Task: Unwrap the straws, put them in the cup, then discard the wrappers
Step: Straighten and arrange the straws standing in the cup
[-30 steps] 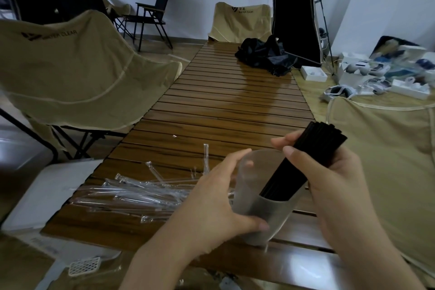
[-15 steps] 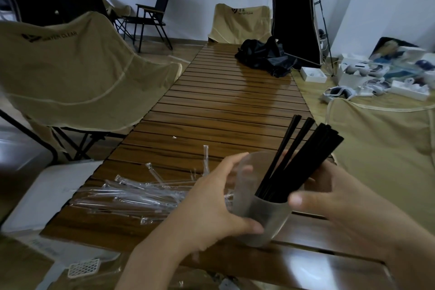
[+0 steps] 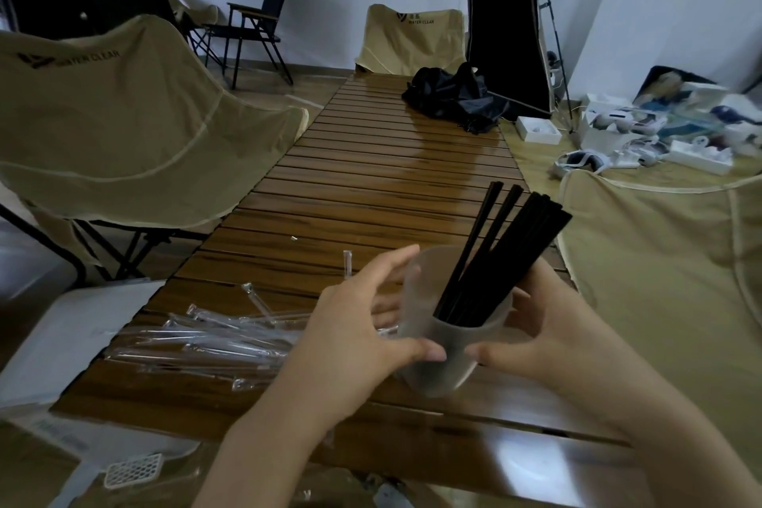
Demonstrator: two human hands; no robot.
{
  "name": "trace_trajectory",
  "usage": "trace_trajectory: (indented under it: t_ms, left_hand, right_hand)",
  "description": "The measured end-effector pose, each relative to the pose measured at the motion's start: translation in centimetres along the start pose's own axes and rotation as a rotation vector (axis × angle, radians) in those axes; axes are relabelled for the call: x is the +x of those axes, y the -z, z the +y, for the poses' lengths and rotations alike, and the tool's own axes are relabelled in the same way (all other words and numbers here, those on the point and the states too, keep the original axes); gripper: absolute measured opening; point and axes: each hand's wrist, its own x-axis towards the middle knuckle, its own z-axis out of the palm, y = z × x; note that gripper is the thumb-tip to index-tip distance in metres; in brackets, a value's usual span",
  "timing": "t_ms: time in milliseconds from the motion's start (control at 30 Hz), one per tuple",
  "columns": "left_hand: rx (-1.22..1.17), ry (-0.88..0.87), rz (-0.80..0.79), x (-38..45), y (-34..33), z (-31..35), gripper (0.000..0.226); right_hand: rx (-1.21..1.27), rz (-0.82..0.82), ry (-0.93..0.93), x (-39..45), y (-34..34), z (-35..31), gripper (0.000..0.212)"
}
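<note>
A translucent plastic cup (image 3: 449, 355) stands tilted near the front of the slatted wooden table (image 3: 371, 186). Several black straws (image 3: 499, 256) lean out of it to the upper right. My left hand (image 3: 354, 338) holds the cup from the left, thumb on its front and fingers behind it. My right hand (image 3: 544, 338) cups it from the right, thumb on the front wall. A pile of clear empty wrappers (image 3: 198, 342) lies on the table left of my left hand.
Tan folding chairs stand at the left (image 3: 123, 128), the far end (image 3: 412, 41) and the right (image 3: 668, 260). A black bag (image 3: 453, 99) lies at the table's far end. A white box (image 3: 70, 334) sits by the front left corner. White devices (image 3: 643, 136) lie at the far right.
My right hand let go of the bundle of straws, which spread inside the cup, and came down to hold the cup's right side. My left hand has stayed on the cup.
</note>
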Motion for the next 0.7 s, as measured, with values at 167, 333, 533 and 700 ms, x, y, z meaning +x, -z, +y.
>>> trace_trajectory:
  t_ms: [167, 333, 533, 700]
  left_hand:
    - [-0.043, -0.026, 0.073, 1.0, -1.7, -0.2, 0.092]
    - [-0.060, -0.045, 0.083, 2.8, -3.2, 0.2, 0.091]
    - [-0.084, -0.067, 0.095, 3.9, -4.3, 0.2, 0.086]
    - [-0.079, -0.064, 0.077, 4.1, -4.1, -0.3, 0.085]
  right_hand:
    - [0.069, 0.106, 0.028, 0.6, 0.2, 1.3, 0.086]
    - [0.106, 0.208, 0.061, 1.0, 0.5, 2.2, 0.088]
    - [0.157, 0.318, 0.069, 1.2, 0.8, 3.3, 0.092]
    - [0.144, 0.278, 0.060, 1.2, 1.1, 3.7, 0.090]
